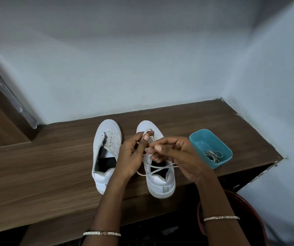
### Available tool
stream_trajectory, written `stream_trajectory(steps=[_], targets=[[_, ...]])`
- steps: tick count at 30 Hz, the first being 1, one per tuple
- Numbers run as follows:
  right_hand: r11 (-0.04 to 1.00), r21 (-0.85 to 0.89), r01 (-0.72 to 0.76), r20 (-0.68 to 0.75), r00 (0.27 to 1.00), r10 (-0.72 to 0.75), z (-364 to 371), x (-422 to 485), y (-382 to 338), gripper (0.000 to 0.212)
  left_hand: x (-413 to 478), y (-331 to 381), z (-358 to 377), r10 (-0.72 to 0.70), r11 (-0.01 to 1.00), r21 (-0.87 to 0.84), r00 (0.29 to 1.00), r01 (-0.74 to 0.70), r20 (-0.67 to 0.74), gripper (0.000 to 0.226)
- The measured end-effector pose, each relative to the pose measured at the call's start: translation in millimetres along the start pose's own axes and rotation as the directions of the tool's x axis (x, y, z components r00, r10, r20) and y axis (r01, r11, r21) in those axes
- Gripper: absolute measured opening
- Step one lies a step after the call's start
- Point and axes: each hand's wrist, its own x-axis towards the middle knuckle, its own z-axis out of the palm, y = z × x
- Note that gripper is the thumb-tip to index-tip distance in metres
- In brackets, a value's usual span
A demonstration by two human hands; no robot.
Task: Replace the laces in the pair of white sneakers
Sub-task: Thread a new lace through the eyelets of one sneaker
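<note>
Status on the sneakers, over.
Pinching the lace: left hand, right hand, over right-side sneaker. Unlaced: left-side sneaker. More laces in teal tub. Nothing obstructing.

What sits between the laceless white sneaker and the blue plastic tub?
The other white sneaker, its white lace pinched by the left hand and right hand, seen in the head view.

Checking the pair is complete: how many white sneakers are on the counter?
2. The unlaced sneaker stands left on the counter; the other sneaker stands right of it, its lace pinched by the left hand and right hand. No others show.
</note>
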Motion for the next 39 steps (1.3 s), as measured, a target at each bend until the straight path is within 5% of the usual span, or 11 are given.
stream_trajectory(steps=[5, 10, 14, 17, 20, 27, 32, 39], targets=[[0.954, -0.292, -0.075, -0.464, 0.883, -0.073, -20, 7, 16, 0.008, 0, -12, -7, 0.016, 0.968, 0.249, 0.989, 0.021, -0.147, 0.031], [0.855, -0.481, -0.194, -0.351, 0.936, 0.015, -17, 8, 22, 0.028, 3, -23, -5, 0.066, 0.883, 0.468, 0.974, 0.045, -0.219, 0.042], [0.782, -0.588, -0.208, -0.366, 0.930, -0.028, -20, 10, 24, 0.025, 3, -17, -4, -0.079, 0.960, 0.238, 0.959, 0.147, -0.274, 0.031], [0.789, -0.589, -0.173, -0.362, 0.930, -0.067, -21, 8, 23, 0.018, 2, -13, -9, -0.316, 0.947, -0.111, 0.941, 0.303, -0.124, 0.028], [0.848, -0.510, -0.144, -0.389, 0.918, -0.079, -25, 7, 23, 0.011, 0, -1, -13, -0.385, 0.891, -0.266, 0.923, 0.368, -0.013, 0.028], [0.895, -0.429, -0.123, -0.482, 0.869, -0.111, -25, 12, 29, 0.011, -8, 25, -32, -0.439, 0.879, -0.071, 0.858, 0.472, 0.268, 0.027], [0.890, -0.428, -0.156, -0.568, 0.813, -0.131, -25, 16, 33, 0.025, -10, 23, -33, -0.405, 0.906, 0.276, 0.847, 0.320, 0.346, 0.041], [0.886, -0.446, -0.126, -0.619, 0.758, -0.204, -20, 16, 26, 0.018, -17, 34, -35, -0.333, 0.932, 0.070, 0.761, 0.356, 0.556, 0.032]])
